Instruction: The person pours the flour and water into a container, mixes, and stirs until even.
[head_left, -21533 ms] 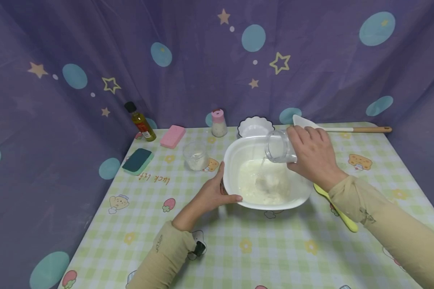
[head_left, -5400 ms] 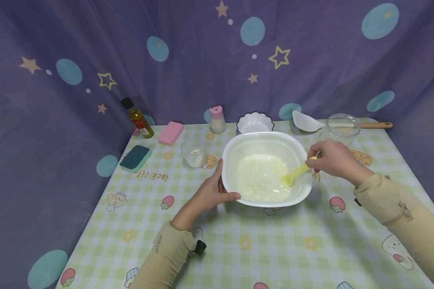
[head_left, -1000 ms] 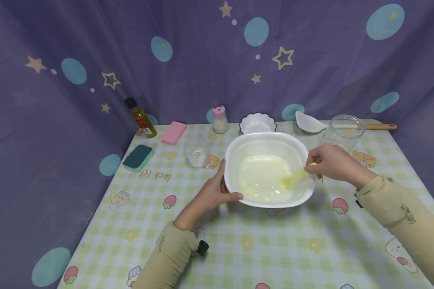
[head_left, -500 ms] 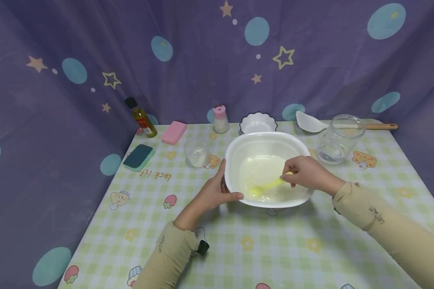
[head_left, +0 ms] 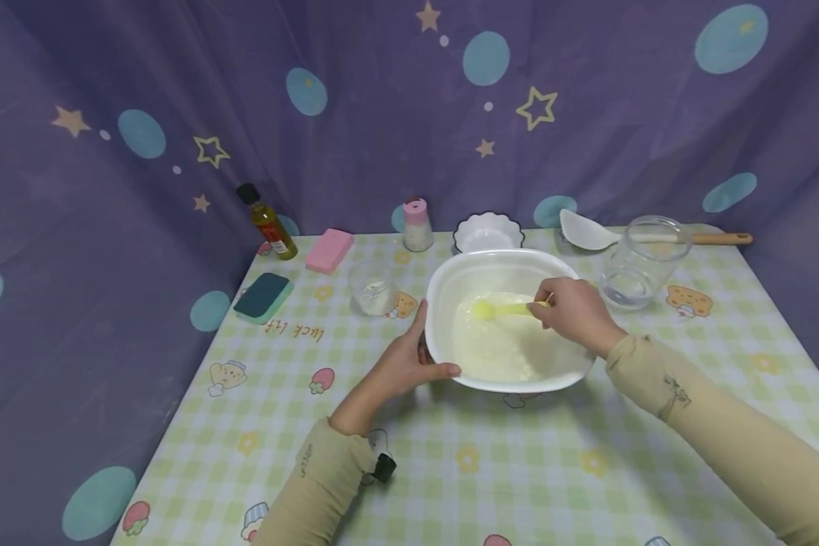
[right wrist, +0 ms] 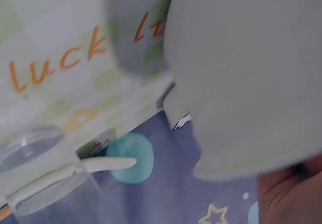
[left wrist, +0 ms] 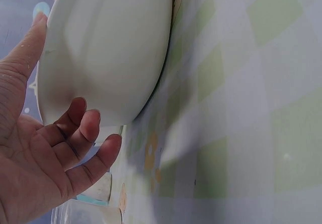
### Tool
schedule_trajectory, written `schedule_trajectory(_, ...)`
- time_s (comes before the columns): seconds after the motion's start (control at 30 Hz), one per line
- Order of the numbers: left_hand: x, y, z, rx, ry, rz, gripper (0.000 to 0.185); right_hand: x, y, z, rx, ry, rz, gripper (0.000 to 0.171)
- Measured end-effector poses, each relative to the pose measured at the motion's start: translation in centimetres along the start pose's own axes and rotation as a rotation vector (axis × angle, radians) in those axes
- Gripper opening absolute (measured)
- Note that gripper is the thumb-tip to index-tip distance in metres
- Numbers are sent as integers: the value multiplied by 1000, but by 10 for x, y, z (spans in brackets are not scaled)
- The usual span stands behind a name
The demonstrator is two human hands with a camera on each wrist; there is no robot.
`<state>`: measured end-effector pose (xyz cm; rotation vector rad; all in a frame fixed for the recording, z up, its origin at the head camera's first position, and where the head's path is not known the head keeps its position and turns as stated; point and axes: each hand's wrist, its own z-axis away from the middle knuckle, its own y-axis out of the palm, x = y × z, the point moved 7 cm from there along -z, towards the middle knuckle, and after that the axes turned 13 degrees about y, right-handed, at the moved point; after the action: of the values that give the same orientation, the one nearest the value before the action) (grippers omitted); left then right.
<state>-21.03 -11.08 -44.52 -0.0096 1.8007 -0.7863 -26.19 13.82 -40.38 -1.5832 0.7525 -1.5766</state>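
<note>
A deep white bowl (head_left: pixel 512 384) with rounded corners stands on the table and holds a pale, milky mixture with a few lumps. My left hand (head_left: pixel 403 364) grips its left side, thumb over the rim; the left wrist view shows that hand (left wrist: pixel 50 148) with its fingers curled by the outer wall. Over the bowl's right part, my right hand (head_left: pixel 576 312) pinches a yellow spoon (head_left: pixel 508 309) by the handle, its head in the mixture toward the far side. In the right wrist view the bowl's wall (right wrist: pixel 241 83) hides the spoon and most of the hand (right wrist: pixel 294 196).
A clear jar (head_left: pixel 644 262) stands right of the bowl, before a white ladle (head_left: pixel 587 232) with a wooden handle. Behind are a scalloped dish (head_left: pixel 488 232) and a pink-topped shaker (head_left: pixel 418 225). Leftward: a cup of white powder (head_left: pixel 374 290), pink sponge (head_left: pixel 330 251), green sponge (head_left: pixel 264 297), oil bottle (head_left: pixel 269 227).
Earlier my right hand poured water from the jar; now the jar stands at right and that hand holds the spoon. In the last second the spoon swept left, then away. Lumps shrank; left hand stayed.
</note>
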Motion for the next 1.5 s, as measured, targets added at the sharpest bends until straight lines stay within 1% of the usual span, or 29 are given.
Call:
schedule_trajectory(0.03, 6, 1, -1, -4, 0, -2, 122, -2, -3, 0, -4, 12, 7, 17)
schedule_trajectory(0.2, 5, 1, 0, -3, 8, 8, 122, -16, -19, 1, -4, 74, 9, 18)
schedule_trajectory(0.3, 4, 1, 0, -6, 12, 22, 121, -22, -30, 3, -20, 101, 30, 18)
schedule_trajectory(0.37, 4, 1, 0, -8, 8, 24, 121, -24, -38, 5, -40, 101, 61, 17)
schedule_trajectory(0.47, 5, 1, 0, -7, -7, 22, 120, -26, -47, 8, -47, 101, 95, 16)
schedule_trajectory(0.63, 6, 1, 0, -2, -21, -3, 121, -27, -56, 14, -1, 100, 121, 14)
schedule_trajectory(0.77, 7, 1, 0, -5, -20, -7, 122, -24, -59, 20, 35, 77, 134, 11)
schedule_trajectory(0.97, 7, 1, 0, -6, -27, -6, 122, -13, -57, 30, 99, 13, 159, 6)
schedule_trajectory(1.2, 8, 2, 0, -10, -24, -2, 119, 1, -43, 37, 192, -62, 109, 5)
schedule_trajectory(1.37, 7, 2, 0, -8, -7, 5, 119, 9, -28, 38, 203, -130, 65, 7)
schedule_trajectory(1.5, 7, 2, 0, -5, -4, 6, 121, 14, -16, 37, 190, -155, 28, 7)
